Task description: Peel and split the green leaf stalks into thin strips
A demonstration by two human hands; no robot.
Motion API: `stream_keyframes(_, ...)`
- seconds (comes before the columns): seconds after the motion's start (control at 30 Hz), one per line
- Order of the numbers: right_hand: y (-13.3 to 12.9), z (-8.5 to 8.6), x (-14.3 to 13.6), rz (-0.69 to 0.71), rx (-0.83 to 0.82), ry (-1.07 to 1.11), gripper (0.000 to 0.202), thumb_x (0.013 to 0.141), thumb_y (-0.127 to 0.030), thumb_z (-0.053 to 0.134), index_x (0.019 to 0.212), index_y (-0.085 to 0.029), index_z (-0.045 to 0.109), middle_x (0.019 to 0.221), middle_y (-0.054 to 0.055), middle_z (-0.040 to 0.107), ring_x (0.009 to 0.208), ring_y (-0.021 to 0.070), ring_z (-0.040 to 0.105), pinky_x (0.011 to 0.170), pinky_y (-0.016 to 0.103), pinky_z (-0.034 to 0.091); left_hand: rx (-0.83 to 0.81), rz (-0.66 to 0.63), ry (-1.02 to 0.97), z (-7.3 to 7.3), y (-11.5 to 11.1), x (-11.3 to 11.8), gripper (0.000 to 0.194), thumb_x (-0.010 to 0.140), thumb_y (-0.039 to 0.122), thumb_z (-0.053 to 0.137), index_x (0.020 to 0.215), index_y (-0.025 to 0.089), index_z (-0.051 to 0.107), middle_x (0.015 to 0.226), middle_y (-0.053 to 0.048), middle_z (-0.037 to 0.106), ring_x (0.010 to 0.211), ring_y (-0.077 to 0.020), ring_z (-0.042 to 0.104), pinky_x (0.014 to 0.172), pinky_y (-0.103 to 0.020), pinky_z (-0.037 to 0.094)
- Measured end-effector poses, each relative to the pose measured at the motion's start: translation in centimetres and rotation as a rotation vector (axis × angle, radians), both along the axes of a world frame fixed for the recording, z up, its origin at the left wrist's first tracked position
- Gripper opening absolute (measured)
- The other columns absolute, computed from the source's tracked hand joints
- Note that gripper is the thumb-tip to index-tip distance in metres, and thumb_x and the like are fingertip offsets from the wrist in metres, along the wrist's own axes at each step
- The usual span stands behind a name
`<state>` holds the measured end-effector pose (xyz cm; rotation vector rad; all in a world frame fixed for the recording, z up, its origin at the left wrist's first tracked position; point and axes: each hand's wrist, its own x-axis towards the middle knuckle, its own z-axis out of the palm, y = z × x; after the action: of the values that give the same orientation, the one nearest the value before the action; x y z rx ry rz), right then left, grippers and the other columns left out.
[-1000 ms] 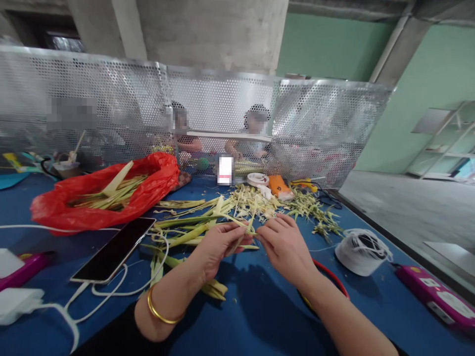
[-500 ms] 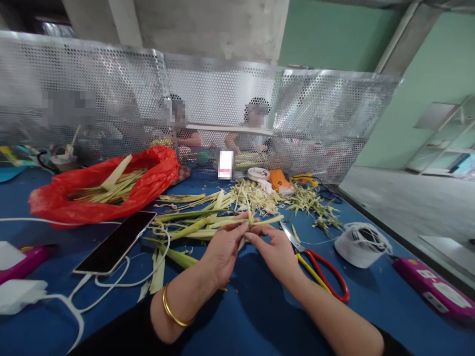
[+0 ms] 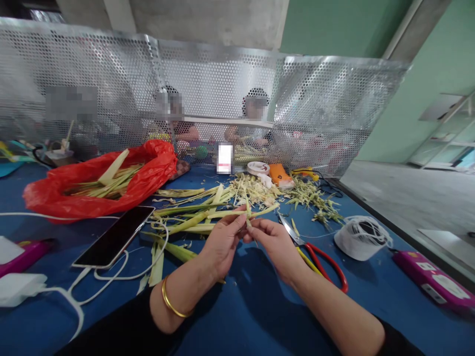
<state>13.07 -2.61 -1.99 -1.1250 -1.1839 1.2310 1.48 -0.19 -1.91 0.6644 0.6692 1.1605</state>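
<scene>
over the middle worktop (image 3: 230, 316), the left hand (image 3: 222, 242) and right hand (image 3: 272, 242) have fingers pinched on pale plant strips (image 3: 248, 213) that cross; they look light, pliant, likely to split, so i'd hold the crossing. farther off lie shredded scraps (image 3: 261, 194).

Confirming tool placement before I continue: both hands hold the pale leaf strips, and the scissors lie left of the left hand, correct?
No: the scissors lie right of the right hand, as the head view shows. Both it and the left hand do hold the pale leaf strips.
</scene>
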Motion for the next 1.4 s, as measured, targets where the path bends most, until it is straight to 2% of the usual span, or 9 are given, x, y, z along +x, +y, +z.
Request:
stream_keyframes(0.17, 0.1, -0.3, 0.3, -0.014, 0.106, -0.142, 0.027, 0.079, -0.036, 0.058, 0.061, -0.016, 0.061, 0.066, 0.003, 0.063, 0.068, 0.0153, 0.056, 0.068, 0.029, 0.042, 0.054, 0.03, 0.054, -0.1, -0.2, 0.2, 0.026, 0.061, 0.023, 0.08, 0.084, 0.013, 0.07, 0.075, -0.004, 0.07, 0.064, -0.0098, 0.059, 0.058, -0.019, 0.044)
stream_keyframes(0.37, 0.3, -0.8, 1.0, 0.032, 0.23, -0.408, 0.029, 0.084, -0.031, 0.053, 0.059, -0.017, 0.06, 0.06, 0.001, 0.06, 0.063, 0.0139, 0.054, 0.066, 0.027, 0.041, 0.044, 0.089, 0.082, -0.2, -0.3, 0.3, 0.036, 0.06, 0.021, 0.08, 0.093, 0.013, 0.07, 0.081, -0.008, 0.074, 0.076, -0.0176, 0.066, 0.064, -0.025, 0.049)
stream_keyframes(0.63, -0.1, -0.4, 1.1, 0.085, 0.294, -0.51, 0.031, 0.084, -0.028, 0.051, 0.056, -0.017, 0.057, 0.058, -0.002, 0.055, 0.058, 0.0115, 0.047, 0.059, 0.025, 0.037, 0.019, 0.135, 0.069, 0.2, -0.4, 0.4, 0.03, 0.056, 0.017, 0.08, 0.085, 0.012, 0.072, 0.081, -0.008, 0.074, 0.072, -0.0166, 0.067, 0.063, -0.024, 0.051)
stream_keyframes(0.83, 0.1, -0.1, 1.3, 0.064, 0.265, -0.567, 0.034, 0.085, -0.033, 0.051, 0.056, -0.017, 0.059, 0.058, -0.001, 0.057, 0.057, 0.012, 0.048, 0.058, 0.025, 0.036, 0.023, 0.107, 0.119, 0.6, -0.1, 0.0, 0.032, 0.061, 0.02, 0.078, 0.091, 0.012, 0.071, 0.072, -0.006, 0.073, 0.066, -0.0161, 0.066, 0.061, -0.025, 0.051)
stream_keyframes(0.9, 0.3, 0.3, 1.6, -0.025, 0.237, -0.555, 0.035, 0.084, -0.038, 0.053, 0.058, -0.017, 0.06, 0.057, -0.001, 0.058, 0.057, 0.0126, 0.049, 0.057, 0.025, 0.036, 0.034, 0.09, 0.148, 0.8, 0.1, -0.2, 0.032, 0.064, 0.022, 0.076, 0.094, 0.013, 0.07, 0.07, -0.006, 0.073, 0.065, -0.0155, 0.066, 0.064, -0.026, 0.052)
stream_keyframes(1.0, 0.6, 0.9, 2.0, -0.185, 0.201, -0.326, 0.029, 0.079, -0.044, 0.059, 0.067, -0.018, 0.061, 0.06, -0.001, 0.06, 0.06, 0.0139, 0.054, 0.062, 0.026, 0.04, 0.019, 0.048, 0.192, 1.0, 0.3, -0.6, 0.032, 0.069, 0.024, 0.073, 0.099, 0.014, 0.068, 0.069, -0.006, 0.073, 0.066, -0.0161, 0.067, 0.068, -0.027, 0.052)
stream_keyframes(1.17, 0.8, 1.2, 1.8, -0.215, 0.189, -0.038, 0.021, 0.07, -0.037, 0.069, 0.073, -0.018, 0.062, 0.063, -0.001, 0.061, 0.062, 0.0139, 0.055, 0.065, 0.028, 0.044, 0.015, -0.062, 0.225, 1.1, 0.0, -0.6, 0.036, 0.068, 0.03, 0.074, 0.099, 0.014, 0.068, 0.07, -0.007, 0.072, 0.064, -0.0171, 0.067, 0.069, -0.03, 0.053)
stream_keyframes(1.27, 0.6, 0.9, 1.6, -0.175, 0.212, -0.057, 0.018, 0.072, -0.034, 0.067, 0.069, -0.018, 0.062, 0.063, 0.0, 0.061, 0.062, 0.0144, 0.054, 0.064, 0.028, 0.045, 0.063, -0.036, 0.285, 1.0, -0.3, -0.3, 0.032, 0.06, 0.03, 0.08, 0.085, 0.012, 0.071, 0.063, -0.004, 0.069, 0.058, -0.0137, 0.063, 0.065, -0.027, 0.052)
stream_keyframes(1.4, 0.0, 0.4, 1.5, -0.218, 0.393, -0.34, 0.018, 0.078, -0.027, 0.061, 0.062, -0.019, 0.059, 0.063, 0.001, 0.061, 0.062, 0.0148, 0.053, 0.062, 0.027, 0.042, 0.104, -0.002, 0.326, 0.8, -0.2, -0.3, 0.03, 0.058, 0.031, 0.08, 0.079, 0.012, 0.071, 0.052, -0.001, 0.063, 0.049, -0.0116, 0.058, 0.057, -0.024, 0.049)
